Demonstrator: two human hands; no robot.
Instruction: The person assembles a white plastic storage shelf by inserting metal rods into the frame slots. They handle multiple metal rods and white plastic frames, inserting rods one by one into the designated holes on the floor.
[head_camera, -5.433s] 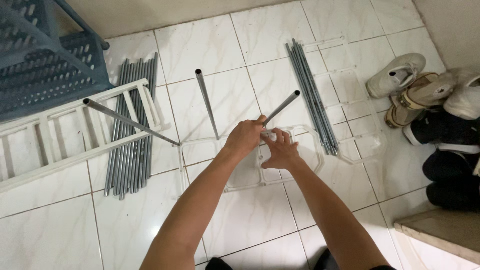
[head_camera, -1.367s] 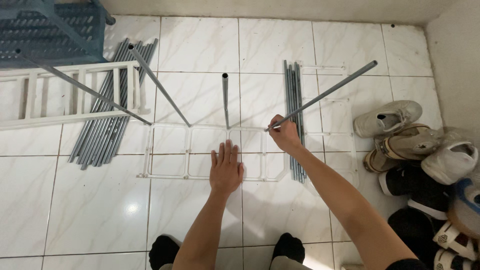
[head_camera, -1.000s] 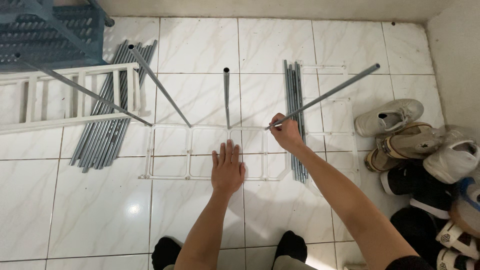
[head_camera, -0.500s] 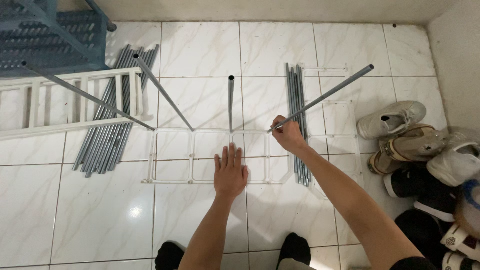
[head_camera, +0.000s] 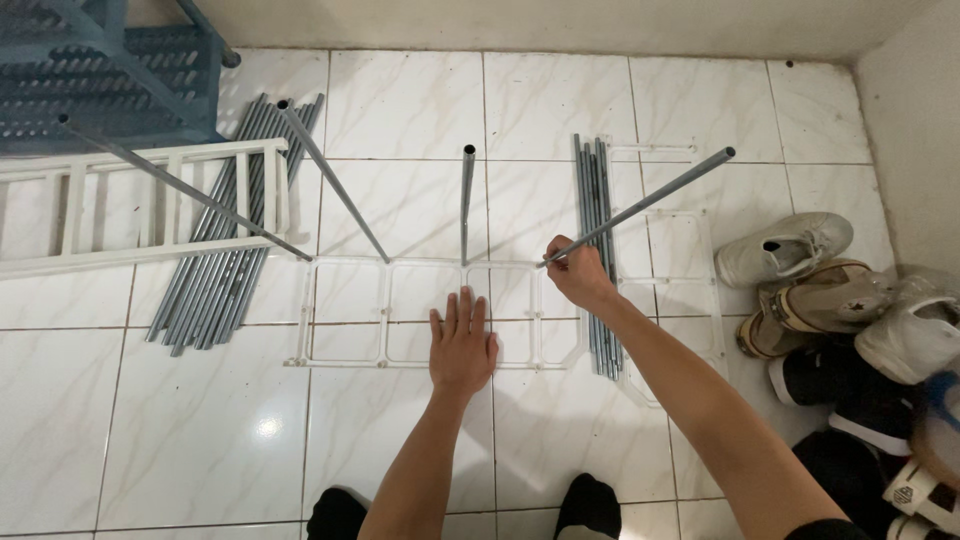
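Head view shows me the white plastic frame (head_camera: 340, 312) lying flat on the tiled floor (head_camera: 180, 430). My left hand (head_camera: 463, 345) lies open, palm down, fingers spread on its near edge. My right hand (head_camera: 578, 277) is closed around the lower end of a grey metal tube (head_camera: 650, 200) at the frame's far right corner. Three other tubes (head_camera: 467, 205) stand in the far edge.

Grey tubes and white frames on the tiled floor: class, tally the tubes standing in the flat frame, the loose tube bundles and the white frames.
Standing grey tubes: 4
Loose tube bundles: 2
White frames: 3
Total: 9
The right hand grips the rightmost tube; the left hand presses flat on the flat frame.
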